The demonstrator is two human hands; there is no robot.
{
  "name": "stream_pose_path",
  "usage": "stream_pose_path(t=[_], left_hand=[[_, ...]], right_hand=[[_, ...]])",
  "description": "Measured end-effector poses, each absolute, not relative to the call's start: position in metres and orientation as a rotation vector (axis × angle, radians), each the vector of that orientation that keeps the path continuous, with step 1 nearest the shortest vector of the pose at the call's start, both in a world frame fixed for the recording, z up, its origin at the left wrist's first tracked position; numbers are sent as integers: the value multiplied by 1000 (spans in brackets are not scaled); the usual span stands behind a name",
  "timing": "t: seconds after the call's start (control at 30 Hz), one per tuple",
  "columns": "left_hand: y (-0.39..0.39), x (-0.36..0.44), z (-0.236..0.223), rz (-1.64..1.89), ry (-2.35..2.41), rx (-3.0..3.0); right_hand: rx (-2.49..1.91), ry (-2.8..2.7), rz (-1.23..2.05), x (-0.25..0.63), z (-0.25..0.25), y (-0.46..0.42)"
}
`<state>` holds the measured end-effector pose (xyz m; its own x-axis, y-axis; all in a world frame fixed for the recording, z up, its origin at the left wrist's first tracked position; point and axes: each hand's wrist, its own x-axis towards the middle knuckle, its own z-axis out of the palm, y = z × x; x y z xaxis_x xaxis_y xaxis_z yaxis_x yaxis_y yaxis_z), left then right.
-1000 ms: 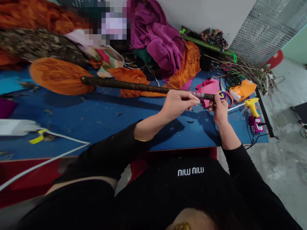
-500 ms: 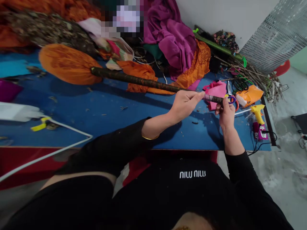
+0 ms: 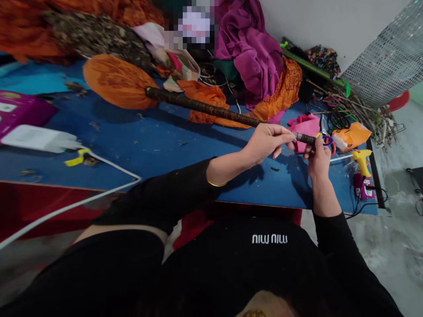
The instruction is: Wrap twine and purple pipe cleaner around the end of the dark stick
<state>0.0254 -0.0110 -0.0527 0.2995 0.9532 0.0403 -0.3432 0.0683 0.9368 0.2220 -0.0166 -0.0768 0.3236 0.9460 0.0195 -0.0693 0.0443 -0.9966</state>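
A long dark stick (image 3: 211, 109) runs slantwise above the table, with an orange patterned cloth bundle (image 3: 119, 83) at its far left end. Near the other end my left hand (image 3: 266, 143) closes its thumb and forefinger on the stick, beside a shiny, pale wrapped band. The remaining fingers of that hand are loosely curled. My right hand (image 3: 319, 160) grips the stick's right tip between thumb and fingers. Just behind it lie scissors (image 3: 328, 140) with purple and red handles, partly hidden, and a pink cloth (image 3: 306, 127).
On the blue table (image 3: 165, 154) a yellow glue gun (image 3: 362, 160) lies right of my hands, by a purple box (image 3: 361, 185) with cables. Magenta fabric (image 3: 251, 57) and twigs (image 3: 366, 103) are piled behind. At left is a white bottle (image 3: 39, 137) with a bent white tube.
The whole view has shifted, so things appear farther right. My left hand's lower fingers have loosened and show below the stick. My right hand keeps its grip on the tip.
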Motion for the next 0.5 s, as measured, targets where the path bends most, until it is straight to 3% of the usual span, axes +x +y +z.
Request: stream_pose_path(t=[0.33, 0.5], left_hand=[[-6, 22, -49, 923, 674, 819], [-8, 19, -52, 1020, 711, 1041]], right_hand=[[-1276, -880, 1016, 222, -80, -15], [-1276, -865, 1032, 220, -78, -16]])
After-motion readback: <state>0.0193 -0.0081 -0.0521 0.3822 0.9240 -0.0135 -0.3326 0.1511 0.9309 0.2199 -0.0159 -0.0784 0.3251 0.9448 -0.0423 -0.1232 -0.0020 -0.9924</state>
